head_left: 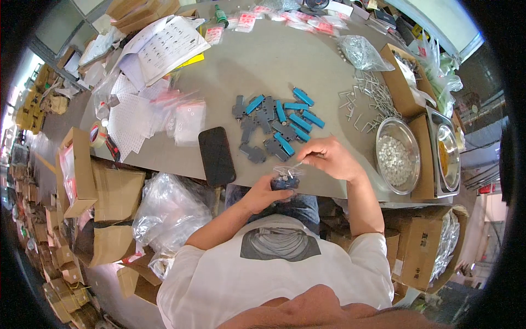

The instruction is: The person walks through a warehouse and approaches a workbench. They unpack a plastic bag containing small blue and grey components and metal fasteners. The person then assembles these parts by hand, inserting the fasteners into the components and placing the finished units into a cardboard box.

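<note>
My left hand (263, 194) is closed around a small clear plastic bag (286, 172) at the table's front edge. Inside the bag a dark blue part and some small shiny metal pieces show through the film. My right hand (332, 158) pinches at the bag's open mouth; a thin light-coloured bit shows at its fingertips, too small to name. Just beyond both hands lies a loose group of grey and blue plastic parts (301, 122), blue sides up on some, dark grey on others.
Left of the hands lie a black phone (217, 156) and clear zip bags (189, 122). To the right are bent L-shaped metal rods (378, 96), a steel bowl (415, 159) of small white pieces and cardboard boxes (390, 52). Papers (170, 49) cover the far left.
</note>
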Demonstrator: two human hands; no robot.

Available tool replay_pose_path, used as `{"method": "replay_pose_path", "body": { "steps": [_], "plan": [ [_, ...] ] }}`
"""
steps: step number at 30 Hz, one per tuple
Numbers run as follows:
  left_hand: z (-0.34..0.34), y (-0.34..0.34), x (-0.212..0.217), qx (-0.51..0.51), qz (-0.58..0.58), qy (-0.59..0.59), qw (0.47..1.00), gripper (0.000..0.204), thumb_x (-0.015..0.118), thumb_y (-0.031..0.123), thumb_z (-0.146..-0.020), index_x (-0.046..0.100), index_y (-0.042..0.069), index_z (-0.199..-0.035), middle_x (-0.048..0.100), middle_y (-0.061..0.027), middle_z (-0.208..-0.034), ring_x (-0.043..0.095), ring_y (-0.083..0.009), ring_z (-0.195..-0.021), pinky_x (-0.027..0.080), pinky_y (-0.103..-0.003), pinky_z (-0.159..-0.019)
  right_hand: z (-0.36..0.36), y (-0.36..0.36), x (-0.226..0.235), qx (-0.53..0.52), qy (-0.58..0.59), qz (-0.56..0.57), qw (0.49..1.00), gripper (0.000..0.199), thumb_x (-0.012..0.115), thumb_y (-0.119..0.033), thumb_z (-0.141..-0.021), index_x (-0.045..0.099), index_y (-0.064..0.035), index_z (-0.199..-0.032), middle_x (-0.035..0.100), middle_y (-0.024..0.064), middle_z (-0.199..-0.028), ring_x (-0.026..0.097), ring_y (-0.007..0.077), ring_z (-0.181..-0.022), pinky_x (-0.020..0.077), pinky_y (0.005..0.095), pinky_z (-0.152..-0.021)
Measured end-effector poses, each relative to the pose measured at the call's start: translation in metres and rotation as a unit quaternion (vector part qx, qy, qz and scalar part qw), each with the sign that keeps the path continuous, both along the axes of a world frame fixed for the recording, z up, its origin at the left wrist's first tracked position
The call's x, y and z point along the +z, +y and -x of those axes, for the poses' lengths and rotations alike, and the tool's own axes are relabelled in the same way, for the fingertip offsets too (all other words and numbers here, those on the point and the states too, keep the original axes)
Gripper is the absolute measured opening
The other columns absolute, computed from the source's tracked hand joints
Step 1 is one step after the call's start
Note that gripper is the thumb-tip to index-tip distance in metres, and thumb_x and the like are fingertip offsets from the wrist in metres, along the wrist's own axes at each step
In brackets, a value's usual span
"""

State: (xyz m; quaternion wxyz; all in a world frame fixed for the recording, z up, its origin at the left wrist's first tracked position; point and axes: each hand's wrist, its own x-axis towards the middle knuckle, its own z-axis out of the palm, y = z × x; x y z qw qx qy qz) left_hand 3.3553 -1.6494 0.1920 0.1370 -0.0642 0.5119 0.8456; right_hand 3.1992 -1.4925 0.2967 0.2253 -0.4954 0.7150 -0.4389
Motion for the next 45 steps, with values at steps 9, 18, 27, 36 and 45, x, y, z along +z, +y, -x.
{"method": "replay_pose_path", "body": {
  "steps": [9,18,27,36,45],
  "plan": [
    [0.003,-0.005,0.019,-0.07,0.011,0.026,0.997,0.035,0.071,0.011,-0.082,0.058,0.003,-0.113,0.062,-0.0006,-0.097,0.057,-0.0088,-0.087,0.048,-0.026,-0.078,-0.011,-0.003,0.003,0.09,-0.029,-0.027,0.995,0.022,0.07,0.003,-0.072,0.06,-0.001,-0.092,0.06,0.0125,-0.087,0.063,0.028,-0.075,0.051,0.0341,-0.065],
    [0.007,-0.01,0.014,-0.024,-0.003,0.083,0.996,0.032,0.071,0.005,-0.081,0.058,0.004,-0.11,0.061,0.0017,-0.096,0.055,-0.0069,-0.084,0.046,-0.024,-0.076,-0.031,0.003,0.012,0.012,0.161,-0.011,0.987,0.031,0.075,-0.01,-0.07,0.063,-0.0055,-0.099,0.056,0.0119,-0.112,0.054,0.0333,-0.105,0.0452,0.0412,-0.089],
    [0.01,-0.007,0.015,-0.025,0.034,0.135,0.99,0.036,0.07,0.003,-0.081,0.057,0.002,-0.114,0.061,0.0,-0.095,0.055,-0.007,-0.087,0.045,-0.025,-0.076,-0.045,0.004,0.007,-0.03,0.095,0.037,0.994,0.022,0.075,-0.007,-0.068,0.064,-0.0079,-0.086,0.06,0.0101,-0.107,0.058,0.0303,-0.098,0.0461,0.0405,-0.086],
    [0.01,-0.007,0.018,-0.006,-0.015,0.121,0.993,0.039,0.068,0.005,-0.083,0.052,0.003,-0.118,0.06,0.0001,-0.095,0.054,-0.0075,-0.087,0.046,-0.024,-0.075,-0.051,-0.002,-0.001,-0.05,0.165,0.074,0.982,0.024,0.075,-0.003,-0.067,0.065,-0.0068,-0.089,0.061,0.0116,-0.105,0.061,0.0288,-0.096,0.0502,0.0373,-0.078],
    [0.012,-0.006,0.019,0.036,0.007,0.145,0.989,0.041,0.07,0.005,-0.081,0.053,0.002,-0.118,0.059,-0.0014,-0.102,0.054,-0.009,-0.093,0.046,-0.027,-0.08,-0.051,0.0,-0.008,-0.051,0.176,0.048,0.982,0.022,0.076,-0.006,-0.067,0.069,-0.0072,-0.088,0.061,0.012,-0.108,0.062,0.029,-0.096,0.0507,0.0364,-0.076]
  ]
}}
